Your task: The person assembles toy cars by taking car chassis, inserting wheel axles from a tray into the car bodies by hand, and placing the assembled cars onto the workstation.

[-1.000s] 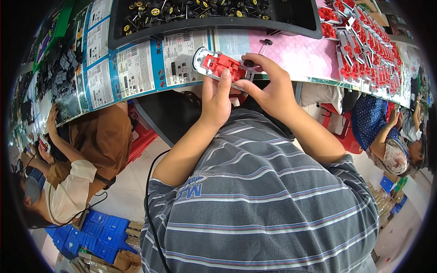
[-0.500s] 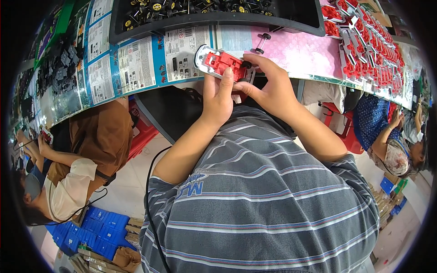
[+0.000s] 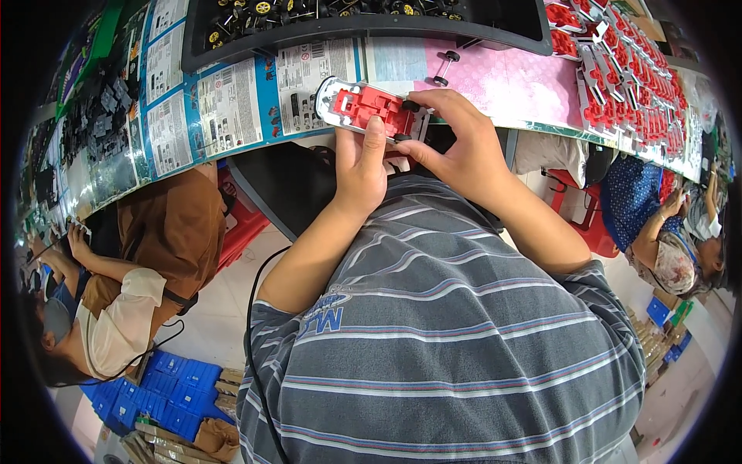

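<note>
A white toy car body [image 3: 328, 104] with a red underside lies tilted in my hands, just off the table edge. My left hand [image 3: 362, 166] grips it from below, thumb pressed on the red part. At its right end sits a pair of black wheels [image 3: 410, 106] on an axle. My right hand [image 3: 456, 143] pinches these wheels between thumb and fingers. A loose wheel axle [image 3: 446, 68] with two black wheels rests on the pink sheet beyond my right hand.
A black tray [image 3: 371, 29] of wheel sets stands at the back. Rows of red-and-white car bodies [image 3: 626, 85] lie right, dark grey parts [image 3: 108, 112] left. Printed sheets [image 3: 229, 104] cover the table. People sit at both sides; blue boxes [image 3: 174, 394] are stacked at lower left.
The car body and both hands have shifted slightly to the left. My right fingers stay on the wheels at its right end.
</note>
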The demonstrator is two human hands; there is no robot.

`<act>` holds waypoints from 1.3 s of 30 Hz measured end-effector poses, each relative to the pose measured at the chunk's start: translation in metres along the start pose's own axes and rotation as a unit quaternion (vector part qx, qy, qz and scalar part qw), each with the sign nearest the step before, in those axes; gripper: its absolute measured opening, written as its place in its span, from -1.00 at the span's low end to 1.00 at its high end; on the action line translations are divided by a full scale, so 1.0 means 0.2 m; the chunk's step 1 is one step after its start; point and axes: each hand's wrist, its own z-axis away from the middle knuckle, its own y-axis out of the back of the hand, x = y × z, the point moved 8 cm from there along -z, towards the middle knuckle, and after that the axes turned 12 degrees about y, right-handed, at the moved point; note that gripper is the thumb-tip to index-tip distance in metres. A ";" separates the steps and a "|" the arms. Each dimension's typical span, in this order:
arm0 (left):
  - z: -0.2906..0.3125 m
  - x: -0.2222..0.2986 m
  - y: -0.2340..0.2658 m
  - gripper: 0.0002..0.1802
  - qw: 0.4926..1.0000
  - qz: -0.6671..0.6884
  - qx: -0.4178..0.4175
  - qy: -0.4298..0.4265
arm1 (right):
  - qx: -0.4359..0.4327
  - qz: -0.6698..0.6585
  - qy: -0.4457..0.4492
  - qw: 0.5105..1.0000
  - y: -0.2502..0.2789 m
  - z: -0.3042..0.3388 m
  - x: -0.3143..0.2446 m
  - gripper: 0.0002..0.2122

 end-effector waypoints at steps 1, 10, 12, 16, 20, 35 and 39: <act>0.00 0.01 -0.01 -0.53 1.000 0.004 0.002 0.004 | 0.000 0.000 -0.001 1.000 0.00 0.00 0.00 -0.50; 0.00 -0.03 0.02 -0.57 1.000 -0.009 -0.018 0.022 | -0.004 0.014 0.030 0.999 0.02 -0.01 -0.03 -0.52; 0.00 -0.02 0.01 -0.57 0.999 -0.016 -0.025 0.029 | 0.051 0.008 0.040 0.998 0.07 0.00 -0.04 -0.52; 0.00 -0.06 0.02 -0.55 0.998 -0.020 -0.022 0.056 | 0.094 -0.003 0.018 0.995 0.14 -0.04 -0.05 -0.52; 0.01 -0.13 -0.02 -0.55 0.992 -0.073 -0.087 0.058 | 0.064 -0.021 0.048 0.997 0.04 -0.13 -0.06 -0.51; 0.01 -0.07 0.01 -0.63 0.997 -0.015 -0.050 0.062 | 0.007 0.272 0.010 0.962 0.13 -0.08 0.22 -0.62; -0.01 -0.05 0.02 -0.61 0.996 0.010 -0.039 0.075 | -0.026 0.229 0.030 0.973 0.10 -0.02 0.31 -0.60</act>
